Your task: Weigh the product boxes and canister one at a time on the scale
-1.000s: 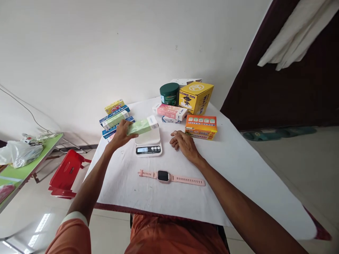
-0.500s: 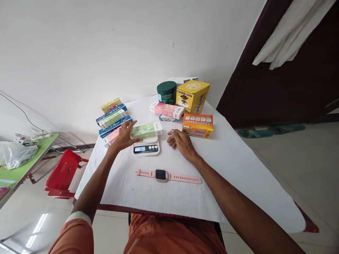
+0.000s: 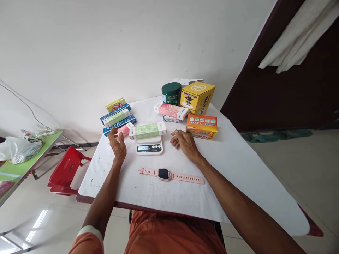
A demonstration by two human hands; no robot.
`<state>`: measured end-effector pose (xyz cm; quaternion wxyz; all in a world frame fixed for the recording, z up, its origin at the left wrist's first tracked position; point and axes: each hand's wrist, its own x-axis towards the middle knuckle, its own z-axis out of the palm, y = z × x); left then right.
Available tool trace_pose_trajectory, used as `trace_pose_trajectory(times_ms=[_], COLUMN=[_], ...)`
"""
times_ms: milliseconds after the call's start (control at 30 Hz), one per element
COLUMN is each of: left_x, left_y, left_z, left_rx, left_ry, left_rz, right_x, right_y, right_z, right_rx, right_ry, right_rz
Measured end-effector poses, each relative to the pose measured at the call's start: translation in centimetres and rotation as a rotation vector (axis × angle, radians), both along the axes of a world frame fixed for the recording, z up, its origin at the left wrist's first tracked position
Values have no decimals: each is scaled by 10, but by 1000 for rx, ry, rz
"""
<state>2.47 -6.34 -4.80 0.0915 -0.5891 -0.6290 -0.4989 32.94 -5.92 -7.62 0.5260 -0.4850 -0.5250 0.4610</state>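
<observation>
While our left hand [image 3: 117, 145] gapes empty, right hand [image 3: 186, 144] half-curled, only one green oblong cardboard carton [image 3: 148, 131] loads the white plastic scale [image 3: 149, 149] between.

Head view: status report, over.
Left hand open, holding nothing. Right hand loosely curled near orange box. Green box lies across scale; nothing atop green box.

Digital scale [image 3: 149, 152]: white, upright; lit display [image 3: 143, 148] at 7 o'clock, round buttons [image 3: 156, 146] at 5 o'clock. Green-and-white rectangular carton [image 3: 147, 131]: lies across the scale, long axis roughly 9-to-3 o'clock, both ends overhanging.
</observation>
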Motion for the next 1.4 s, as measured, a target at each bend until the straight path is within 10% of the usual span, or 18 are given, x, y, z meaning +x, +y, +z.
trace_pose_trajectory(times_ms=[300, 767, 1000, 1200, 1400], left_x=[6, 31, 43, 95, 154], left_y=[-1, 58, 68, 109, 167], left_z=[4, 63, 91, 113, 102], left_rx=[-95, -727, -654, -526, -590], left_ry=[24, 580, 618, 675, 736], left_rz=[-151, -538, -598, -667, -740], right_x=[0, 1, 2, 2, 1], right_y=[-2, -1, -2, 0, 2], right_z=[2, 2, 2, -2, -3], right_rx=[15, 0, 2, 20, 32], right_ry=[-27, 12, 22, 15, 5], right_rz=[-5, 19, 33, 23, 32])
